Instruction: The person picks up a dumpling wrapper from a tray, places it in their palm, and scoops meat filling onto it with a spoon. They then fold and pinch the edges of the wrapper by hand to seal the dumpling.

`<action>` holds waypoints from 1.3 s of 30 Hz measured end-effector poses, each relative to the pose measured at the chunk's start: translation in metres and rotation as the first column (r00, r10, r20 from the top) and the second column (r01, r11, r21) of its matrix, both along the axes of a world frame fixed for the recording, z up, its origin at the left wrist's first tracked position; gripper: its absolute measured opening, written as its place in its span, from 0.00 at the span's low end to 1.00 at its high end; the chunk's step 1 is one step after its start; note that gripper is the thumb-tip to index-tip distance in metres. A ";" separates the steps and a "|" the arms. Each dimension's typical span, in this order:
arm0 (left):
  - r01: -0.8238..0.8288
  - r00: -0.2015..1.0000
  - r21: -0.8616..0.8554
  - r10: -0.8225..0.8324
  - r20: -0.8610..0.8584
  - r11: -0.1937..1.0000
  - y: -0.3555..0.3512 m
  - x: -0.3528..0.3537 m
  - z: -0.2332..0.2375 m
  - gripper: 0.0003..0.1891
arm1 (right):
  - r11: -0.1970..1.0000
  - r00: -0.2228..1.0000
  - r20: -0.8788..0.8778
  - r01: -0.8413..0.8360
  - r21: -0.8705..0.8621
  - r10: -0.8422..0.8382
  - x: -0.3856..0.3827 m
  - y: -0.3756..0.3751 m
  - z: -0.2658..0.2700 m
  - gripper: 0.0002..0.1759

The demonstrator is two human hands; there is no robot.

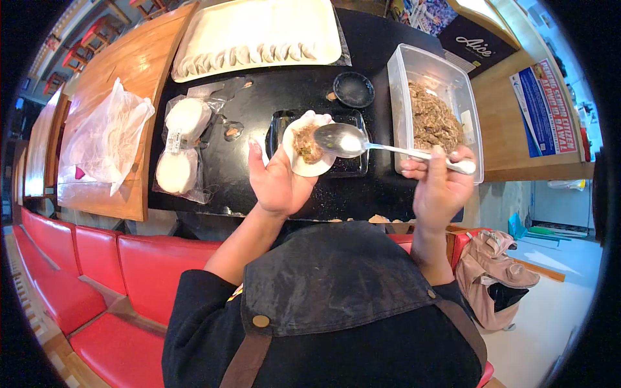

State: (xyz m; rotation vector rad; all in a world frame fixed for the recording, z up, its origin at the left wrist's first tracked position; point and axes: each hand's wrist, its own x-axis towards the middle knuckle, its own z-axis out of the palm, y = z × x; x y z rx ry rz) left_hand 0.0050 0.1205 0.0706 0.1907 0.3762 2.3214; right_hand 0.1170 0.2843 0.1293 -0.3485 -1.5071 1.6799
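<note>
On my left hand (281, 178) lies a round dumpling wrapper (312, 168), held over a black tray (352, 169). A lump of meat filling (305, 143) sits in the wrapper's middle. My right hand (441, 184) grips a metal spoon (388, 148) by its handle. The spoon's bowl is over the right side of the filling, hiding part of it. Behind the right hand, a clear plastic container (402, 123) holds more brown minced filling (435, 116). A small dark bowl (354, 89) stands beyond the tray.
A cream tray (259, 26) with a row of folded dumplings (246, 57) is at the back. Bagged wrapper stacks (187, 119) lie on the left of the black table. Further left, a plastic bag (107, 142) rests on a wooden table. A dark box (479, 45) stands back right.
</note>
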 end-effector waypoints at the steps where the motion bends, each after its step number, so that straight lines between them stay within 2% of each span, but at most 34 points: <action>1: -0.023 0.999 0.003 0.023 -0.037 1.000 0.002 0.002 -0.001 0.48 | 0.996 1.000 -0.011 -0.019 -0.085 0.018 -0.004 -0.005 -0.003 0.11; 3: -0.044 0.996 0.007 0.044 -0.077 0.999 0.007 0.005 -0.002 0.48 | 0.990 1.000 0.011 -0.022 -0.139 0.024 -0.012 -0.008 -0.013 0.10; 5: -0.130 0.989 0.005 0.130 -0.074 0.991 0.010 0.008 -0.002 0.48 | 0.957 0.999 0.026 -0.021 -0.288 0.029 -0.018 -0.011 -0.021 0.09; 7: -0.153 0.987 0.021 0.154 -0.037 0.988 0.009 0.006 -0.001 0.47 | 0.956 0.997 0.074 -0.010 -0.295 0.033 -0.017 -0.014 -0.021 0.09; 9: -0.177 0.984 0.035 0.177 0.001 0.984 0.008 0.004 0.000 0.47 | 0.971 0.986 0.159 -0.007 -0.239 0.046 -0.013 -0.013 -0.016 0.10; 13: -0.198 0.980 0.057 0.199 -0.016 0.979 0.004 -0.004 0.001 0.47 | 0.975 0.998 0.064 0.029 -0.220 -0.016 -0.014 -0.009 -0.009 0.07; 17: -0.207 0.978 0.062 0.209 -0.026 0.976 0.006 -0.003 0.005 0.49 | 0.974 0.998 0.062 -0.018 -0.224 0.033 -0.023 -0.019 -0.018 0.08; 19: -0.227 0.974 0.047 0.228 -0.014 0.973 0.004 -0.004 0.004 0.49 | 0.976 0.995 0.088 -0.035 -0.215 0.055 -0.022 -0.021 -0.020 0.08; 21: -0.244 0.970 0.030 0.244 0.023 0.969 0.001 -0.008 -0.002 0.49 | 0.990 0.980 0.187 -0.042 -0.136 0.067 -0.018 -0.019 -0.018 0.10; 23: -0.247 0.969 0.027 0.247 0.011 0.969 0.000 -0.011 -0.004 0.49 | 0.990 0.981 0.180 -0.050 -0.134 0.074 -0.014 -0.018 -0.010 0.11; 25: -0.251 0.968 0.023 0.251 0.003 0.968 -0.002 -0.012 -0.005 0.50 | 0.994 0.998 0.039 -0.052 -0.094 0.056 -0.011 -0.017 -0.005 0.10; 27: -0.144 0.985 0.088 0.135 0.106 0.986 -0.005 -0.013 -0.005 0.48 | 0.996 0.997 0.010 -0.080 -0.042 0.080 -0.009 -0.008 -0.004 0.10; 28: -0.145 0.985 0.089 0.135 0.106 0.985 -0.008 -0.014 -0.006 0.48 | 0.989 0.989 -0.014 -0.149 -0.004 0.149 -0.010 -0.001 -0.002 0.10; 30: -0.007 0.975 0.172 -0.031 0.219 0.985 -0.013 -0.016 -0.008 0.48 | 0.961 0.959 -0.073 -0.269 0.061 0.273 -0.010 0.016 -0.002 0.10; 31: -0.010 0.975 0.172 -0.029 0.219 0.985 -0.015 -0.018 -0.007 0.48 | 0.960 0.958 -0.074 -0.272 0.062 0.276 -0.010 0.026 -0.004 0.10; 33: 0.153 0.957 0.109 -0.175 0.230 0.982 -0.019 -0.020 -0.004 0.50 | 0.889 0.881 -0.130 -0.441 0.123 0.455 -0.010 0.040 -0.008 0.10; 34: 0.180 0.962 -0.031 -0.170 0.215 0.983 -0.017 -0.019 0.005 0.50 | 0.863 0.855 -0.139 -0.477 0.166 0.500 -0.013 0.041 -0.006 0.09; 35: 0.179 0.962 -0.031 -0.168 0.215 0.983 -0.018 -0.019 0.005 0.50 | 0.862 0.854 -0.139 -0.479 0.166 0.501 -0.016 0.043 -0.007 0.09; 37: 0.336 0.920 0.114 -0.351 0.176 0.935 -0.022 -0.018 0.005 0.50 | 0.804 0.816 -0.063 -0.547 0.235 0.574 -0.019 0.047 -0.009 0.08; 38: 0.331 0.918 0.008 -0.324 0.229 0.944 -0.022 -0.015 0.014 0.49 | 0.803 0.816 -0.063 -0.548 0.234 0.575 -0.020 0.047 -0.008 0.08; 39: 0.329 0.919 0.007 -0.322 0.229 0.944 -0.022 -0.015 0.012 0.49 | 0.803 0.813 -0.061 -0.555 0.218 0.579 -0.022 0.046 -0.006 0.08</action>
